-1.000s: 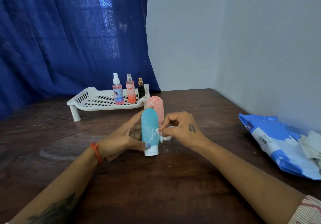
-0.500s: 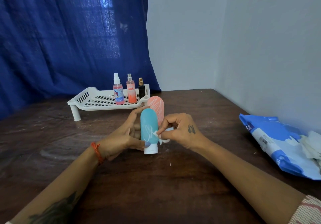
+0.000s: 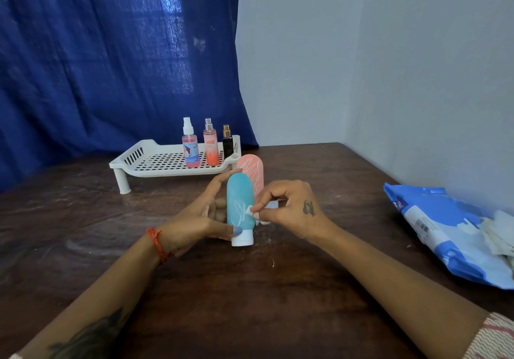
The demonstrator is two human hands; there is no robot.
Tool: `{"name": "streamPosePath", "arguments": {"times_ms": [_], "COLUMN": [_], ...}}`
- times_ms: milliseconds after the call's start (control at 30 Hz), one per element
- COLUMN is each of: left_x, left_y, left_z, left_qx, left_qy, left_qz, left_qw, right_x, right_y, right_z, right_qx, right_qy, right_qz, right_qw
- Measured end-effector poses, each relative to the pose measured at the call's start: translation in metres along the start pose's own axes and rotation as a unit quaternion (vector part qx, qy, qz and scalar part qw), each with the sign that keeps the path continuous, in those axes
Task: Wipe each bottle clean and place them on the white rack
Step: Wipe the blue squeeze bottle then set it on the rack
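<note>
A teal bottle [image 3: 239, 201] with white scribbles stands cap-down on the brown table [image 3: 250, 289]. My left hand [image 3: 194, 219] grips it from the left, thumb near the white cap. My right hand [image 3: 289, 208] pinches a small white wipe [image 3: 250, 211] against the bottle's right side. A pink bottle [image 3: 253, 170] with white scribbles stands just behind the teal one. The white rack [image 3: 155, 163] stands at the back and carries three spray bottles: pink [image 3: 190, 151], orange [image 3: 210, 148] and black [image 3: 228, 144].
A blue and white pack of wipes [image 3: 445, 230] lies at the right by the wall, with crumpled white wipes [image 3: 498, 236] on it. A blue curtain [image 3: 111, 60] hangs behind the rack.
My right hand's wipe has slid a little down and left across the teal bottle's side. The left hand keeps the same hold.
</note>
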State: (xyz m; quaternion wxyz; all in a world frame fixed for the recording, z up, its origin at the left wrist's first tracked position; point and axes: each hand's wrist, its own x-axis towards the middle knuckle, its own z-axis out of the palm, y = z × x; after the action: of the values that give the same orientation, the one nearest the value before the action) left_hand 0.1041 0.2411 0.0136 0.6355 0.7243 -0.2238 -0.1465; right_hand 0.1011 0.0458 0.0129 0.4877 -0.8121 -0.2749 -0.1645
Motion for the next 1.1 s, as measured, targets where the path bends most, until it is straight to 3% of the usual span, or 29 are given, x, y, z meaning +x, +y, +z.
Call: {"name": "streamPosePath", "arguments": {"times_ms": [133,267,500,767,1000,1100], "left_x": [0.0017,0.0015,0.0007,0.0005,0.0013,0.0011], "left_y": [-0.0011,-0.0015,-0.0007,0.0027,0.0007,0.0005], "left_z": [-0.0011,-0.0006,0.0017,0.0041,0.0025,0.0023], "left_qx": [0.002,0.001,0.003,0.015,0.021,0.018], "left_qy": [0.0,0.002,0.003,0.01,0.006,0.002], "left_qz": [-0.007,-0.005,0.006,0.003,-0.003,-0.001], "left_qw": [1.0,1.0,1.0,1.0,1.0,1.0], "right_x": [-0.0013,-0.0002,0.0025,-0.0001,-0.0007,0.002], "right_y": [-0.0013,0.001,0.0031,0.0045,0.0022,0.003], "right_z": [-0.0028,-0.0028,0.0027,0.0024,-0.0032,-0.0004], "right_qx": [-0.005,-0.019,-0.022,-0.011,0.003,-0.011], "right_qy": [-0.056,-0.063,0.079,0.012,-0.076,0.02], "right_qz": [0.004,0.019,-0.019,-0.05,-0.019,-0.064], "right_qw": [0.998,0.998,0.996,0.999,0.997,0.998]}}
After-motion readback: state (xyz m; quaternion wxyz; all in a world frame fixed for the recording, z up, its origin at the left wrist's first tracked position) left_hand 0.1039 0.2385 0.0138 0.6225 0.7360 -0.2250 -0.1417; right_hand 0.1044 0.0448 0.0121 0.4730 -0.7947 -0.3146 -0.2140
